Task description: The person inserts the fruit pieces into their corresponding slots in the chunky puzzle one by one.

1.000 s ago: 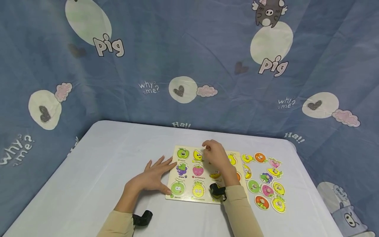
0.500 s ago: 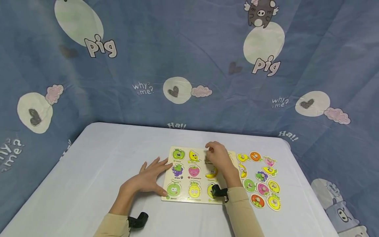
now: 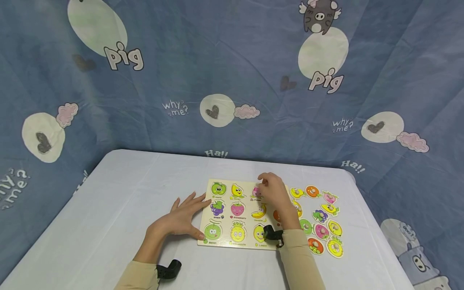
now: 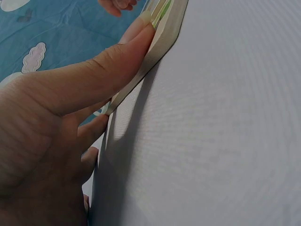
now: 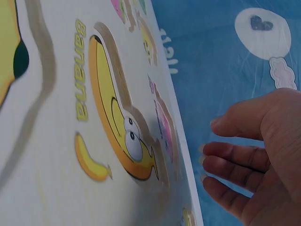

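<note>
A wooden fruit puzzle board (image 3: pixel 250 243) lies on the white table, with cartoon fruit pictures in rows. My left hand (image 3: pixel 181 217) is spread at its left side, the thumb on the near-left corner. In the left wrist view that thumb (image 4: pixel 106 70) lies along the board's edge. My right hand (image 3: pixel 274 191) hovers over the far-right part, fingers loosely bent, and hides some pictures there. The right wrist view shows nothing between its fingers (image 5: pixel 235 157); the banana recess (image 5: pixel 120 113) is in front of it. The strawberry (image 3: pixel 237 209) and pineapple (image 3: pixel 238 232) pictures are in plain sight.
Several knobbed fruit pieces lie right of the board, among them a grape piece (image 3: pixel 320 216), an orange one (image 3: pixel 312 191) and a pineapple piece (image 3: pixel 335 247). Behind the table (image 3: pixel 152 177) hangs a blue pig-print cloth (image 3: pixel 152 112).
My right hand has moved right over the board, uncovering the pink fruit picture in the top row. The left hand keeps its place on the board; the head view has shifted slightly.
</note>
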`<state>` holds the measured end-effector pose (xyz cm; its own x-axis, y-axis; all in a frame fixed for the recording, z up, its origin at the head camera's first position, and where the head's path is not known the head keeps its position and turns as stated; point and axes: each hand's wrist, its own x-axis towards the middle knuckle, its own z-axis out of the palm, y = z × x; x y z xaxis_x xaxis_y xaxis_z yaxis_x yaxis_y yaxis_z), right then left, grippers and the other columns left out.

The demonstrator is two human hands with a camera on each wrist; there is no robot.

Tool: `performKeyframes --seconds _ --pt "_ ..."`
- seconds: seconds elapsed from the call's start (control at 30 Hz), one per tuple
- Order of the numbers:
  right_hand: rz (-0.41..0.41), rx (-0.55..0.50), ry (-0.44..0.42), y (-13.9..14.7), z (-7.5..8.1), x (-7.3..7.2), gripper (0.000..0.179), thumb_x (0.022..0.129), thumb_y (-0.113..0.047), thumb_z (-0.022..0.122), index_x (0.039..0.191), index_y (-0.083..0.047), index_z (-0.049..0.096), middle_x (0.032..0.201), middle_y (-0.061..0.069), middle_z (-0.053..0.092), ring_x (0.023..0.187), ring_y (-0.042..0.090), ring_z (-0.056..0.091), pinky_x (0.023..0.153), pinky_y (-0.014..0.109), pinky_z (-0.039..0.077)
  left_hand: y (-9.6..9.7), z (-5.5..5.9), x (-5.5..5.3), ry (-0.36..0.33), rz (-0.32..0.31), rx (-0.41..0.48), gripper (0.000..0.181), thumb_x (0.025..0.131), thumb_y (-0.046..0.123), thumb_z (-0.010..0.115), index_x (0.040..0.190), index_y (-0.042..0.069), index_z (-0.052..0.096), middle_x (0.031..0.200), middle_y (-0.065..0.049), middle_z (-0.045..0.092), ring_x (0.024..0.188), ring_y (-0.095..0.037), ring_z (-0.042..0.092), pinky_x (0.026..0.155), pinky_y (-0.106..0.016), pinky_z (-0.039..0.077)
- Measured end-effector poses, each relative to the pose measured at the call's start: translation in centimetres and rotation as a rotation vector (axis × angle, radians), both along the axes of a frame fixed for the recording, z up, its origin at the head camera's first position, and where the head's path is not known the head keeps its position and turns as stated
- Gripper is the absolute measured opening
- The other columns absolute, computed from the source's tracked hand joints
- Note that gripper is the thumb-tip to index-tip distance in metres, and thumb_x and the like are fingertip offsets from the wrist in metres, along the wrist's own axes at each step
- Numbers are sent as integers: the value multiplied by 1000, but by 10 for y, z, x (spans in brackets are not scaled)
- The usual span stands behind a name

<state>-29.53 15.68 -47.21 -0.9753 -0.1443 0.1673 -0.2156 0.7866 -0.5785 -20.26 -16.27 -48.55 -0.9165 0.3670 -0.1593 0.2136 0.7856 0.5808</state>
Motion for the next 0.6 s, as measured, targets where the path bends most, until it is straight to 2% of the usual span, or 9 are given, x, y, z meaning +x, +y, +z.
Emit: performKeyframes --seconds 0.23,0.6 --pt "-47 15 2 10 -2 -3 27 91 -13 60 115 -10 71 94 7 64 82 22 55 76 37 50 0 1 1 -2 -3 4 115 53 52 92 152 24 42 166 -4 27 156 -37 8 119 -71 -3" --pt "-69 -7 24 25 1 -1 24 90 -12 63 112 -8 71 91 9 63 80 24 54 72 38 47 -1 4 1 -9 -11 1 114 54 51 92 152 23 41 166 -5 26 156 -37 7 119 -71 -3"
